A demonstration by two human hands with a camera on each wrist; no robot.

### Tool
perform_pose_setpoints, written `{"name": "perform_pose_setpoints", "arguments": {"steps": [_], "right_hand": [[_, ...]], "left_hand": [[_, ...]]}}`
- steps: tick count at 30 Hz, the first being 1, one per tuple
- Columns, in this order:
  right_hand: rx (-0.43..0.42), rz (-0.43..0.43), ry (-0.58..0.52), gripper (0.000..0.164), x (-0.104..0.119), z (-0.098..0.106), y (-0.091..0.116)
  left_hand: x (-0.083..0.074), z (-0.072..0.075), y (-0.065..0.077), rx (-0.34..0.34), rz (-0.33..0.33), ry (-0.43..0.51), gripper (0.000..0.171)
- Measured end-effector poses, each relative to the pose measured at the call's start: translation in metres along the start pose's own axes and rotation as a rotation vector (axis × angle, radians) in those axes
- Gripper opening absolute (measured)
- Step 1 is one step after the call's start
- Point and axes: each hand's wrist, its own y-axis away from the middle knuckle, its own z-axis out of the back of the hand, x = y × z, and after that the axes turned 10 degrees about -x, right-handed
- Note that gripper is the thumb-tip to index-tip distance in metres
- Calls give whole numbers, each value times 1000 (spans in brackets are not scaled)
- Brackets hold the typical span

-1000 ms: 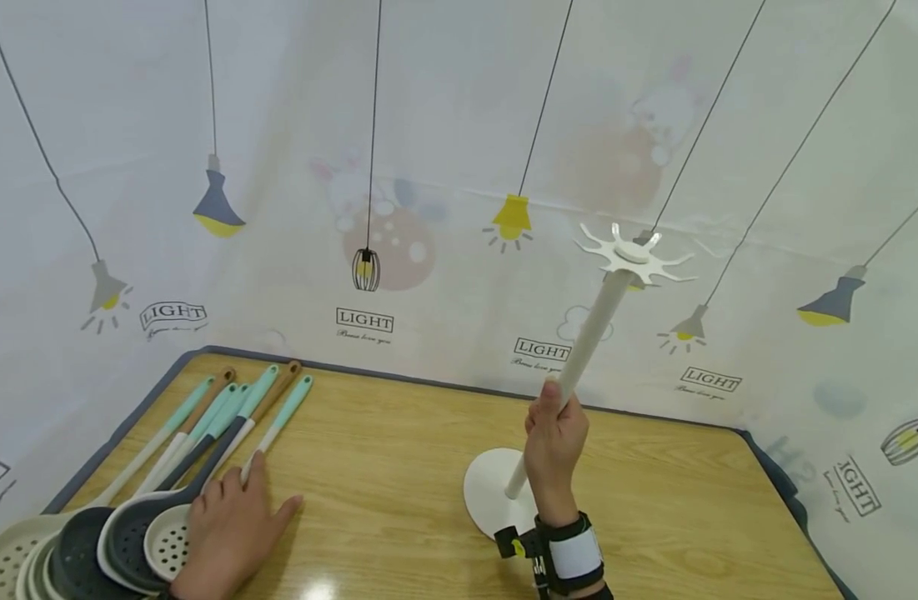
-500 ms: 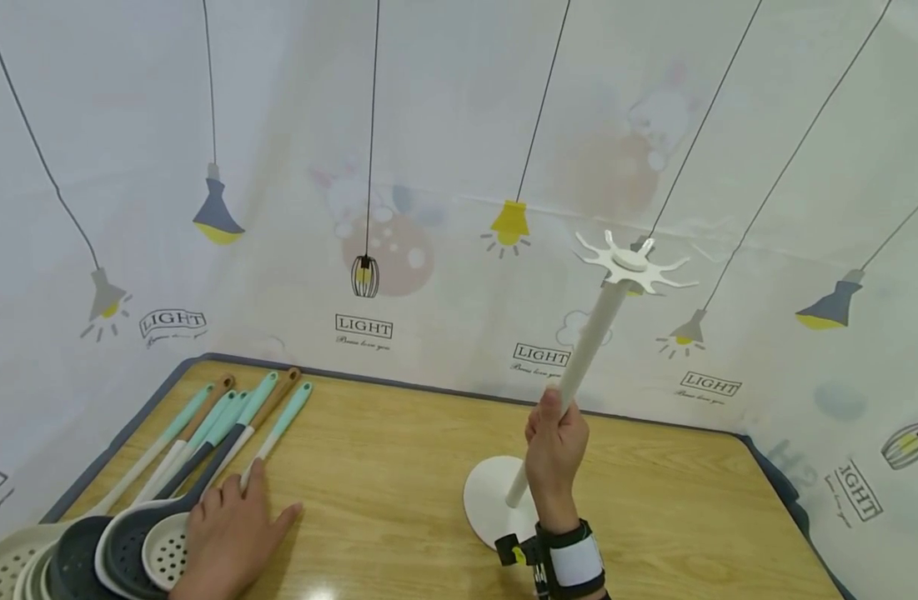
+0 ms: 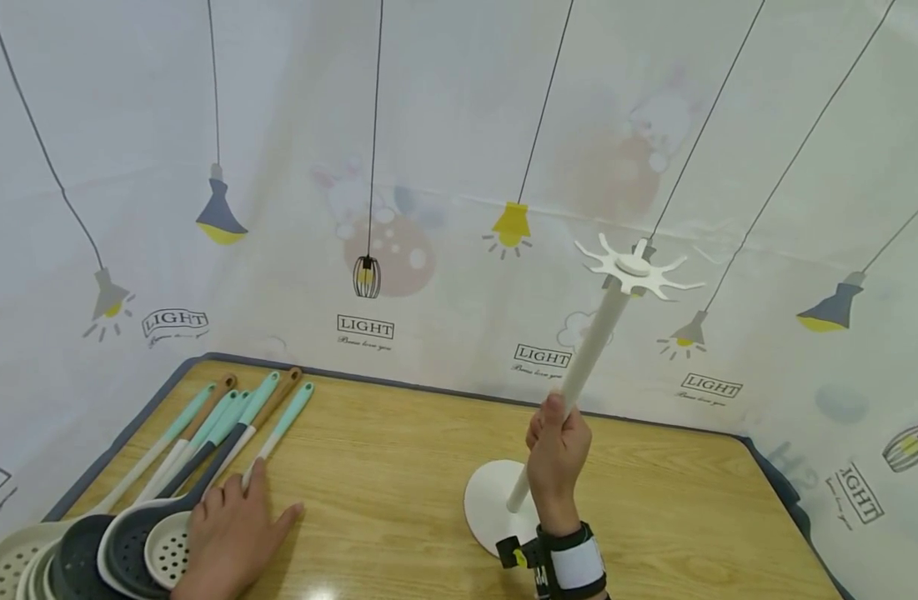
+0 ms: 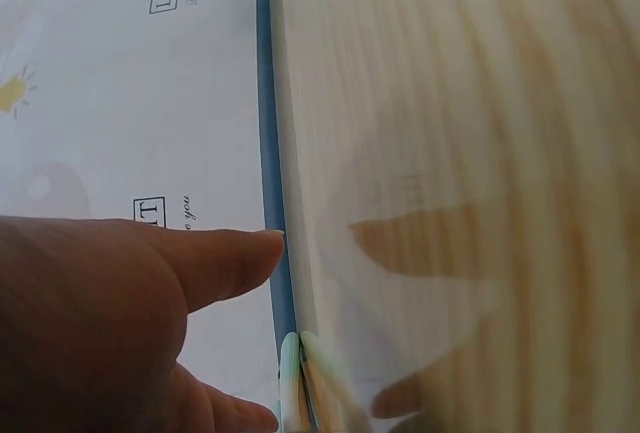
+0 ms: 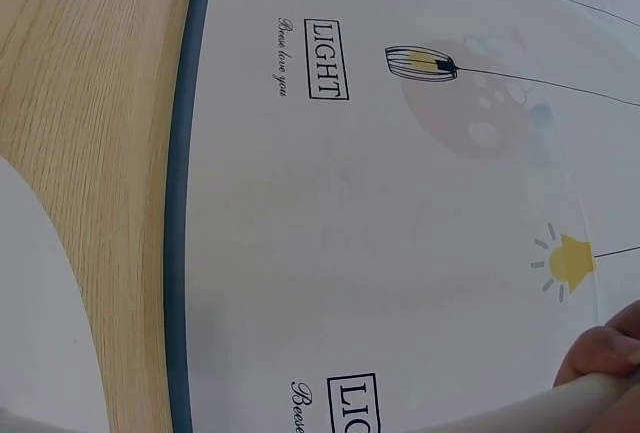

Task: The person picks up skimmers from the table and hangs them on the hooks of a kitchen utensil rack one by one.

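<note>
My right hand [image 3: 558, 458] grips the white pole [image 3: 595, 337] of a utensil stand, its thumb lying up along the pole. The stand has a round base [image 3: 481, 504] on the table and a top ring of curved hooks [image 3: 633, 265] with nothing hung on it. At the left, my left hand [image 3: 229, 533] rests over the small white skimmer [image 3: 166, 546] with a teal-ended handle [image 3: 289, 412], thumb spread out. In the right wrist view, fingers [image 5: 605, 353] wrap the pole. The left wrist view shows the thumb [image 4: 220, 263] extended; that palm's underside is hidden.
Several ladles and skimmers lie in an overlapping row at the left, among them a dark ladle [image 3: 87, 554] and a cream skimmer [image 3: 12, 554]. Their handles point to the back edge. A cloth printed with lamps [image 3: 443, 125] hangs behind the wooden table [image 3: 383, 467].
The hooked top of the stand has turned slightly on its pole. Both hands keep their places, and the head view has shifted a little.
</note>
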Motion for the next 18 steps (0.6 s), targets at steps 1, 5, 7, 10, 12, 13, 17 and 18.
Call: {"name": "perform_pose_setpoints", "arguments": {"steps": [1, 5, 7, 10, 12, 13, 17, 18], "right_hand": [[3, -1, -5, 52, 0, 0, 0], [10, 1, -30, 52, 1, 0, 1], [16, 9, -50, 51, 2, 0, 2], [28, 14, -87, 51, 4, 0, 2], [41, 18, -117, 53, 6, 0, 3], [48, 19, -126, 53, 8, 0, 4], [81, 20, -161, 56, 13, -2, 9], [89, 21, -166, 56, 14, -3, 10]], "left_hand": [[0, 0, 0, 3, 2, -1, 103], [0, 0, 0, 2, -6, 4, 104], [-1, 0, 0, 2, -11, 7, 104], [-1, 1, 0, -1, -13, 7, 104], [-2, 2, 0, 0, -9, 5, 103], [-2, 3, 0, 2, -8, 4, 103], [-2, 4, 1, 4, -8, 2, 102], [-2, 4, 1, 4, -9, 1, 102]]}}
